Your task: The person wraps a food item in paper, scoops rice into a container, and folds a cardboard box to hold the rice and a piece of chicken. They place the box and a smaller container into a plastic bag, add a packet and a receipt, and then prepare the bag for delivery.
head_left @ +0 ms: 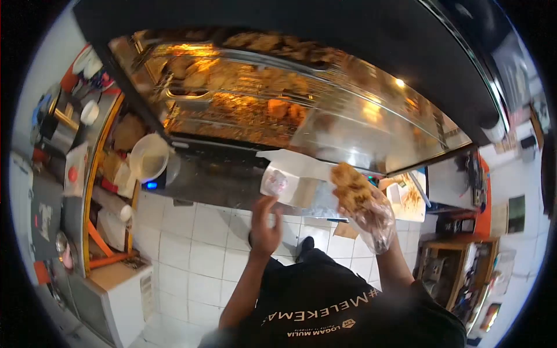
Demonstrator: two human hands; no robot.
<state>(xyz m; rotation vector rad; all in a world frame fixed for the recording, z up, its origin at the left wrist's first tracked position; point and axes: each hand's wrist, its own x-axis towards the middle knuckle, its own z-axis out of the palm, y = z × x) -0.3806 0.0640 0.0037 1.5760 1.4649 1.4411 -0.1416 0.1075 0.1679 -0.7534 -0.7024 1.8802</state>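
Observation:
My right hand [376, 223], in a clear plastic glove, grips a piece of fried chicken [351, 187] with golden brown crust. It is held up just right of an open paper box [300, 191] on the counter's front edge. A small clear plastic packet [276, 183] with pinkish marks lies in the box's left part. At the box's near left corner is my bare left hand [266, 231], thumb and fingers apart, fingertips at or touching the cardboard. Whether they press on it is hard to see.
A glass-fronted warmer [232, 87] with fried pieces on racks stands beyond the metal counter [214, 174]. At left is a white tub [149, 158]. A crumb-covered board [413, 200] sits at right, with a wooden shelf [458, 267] farther right. White tiles cover the floor.

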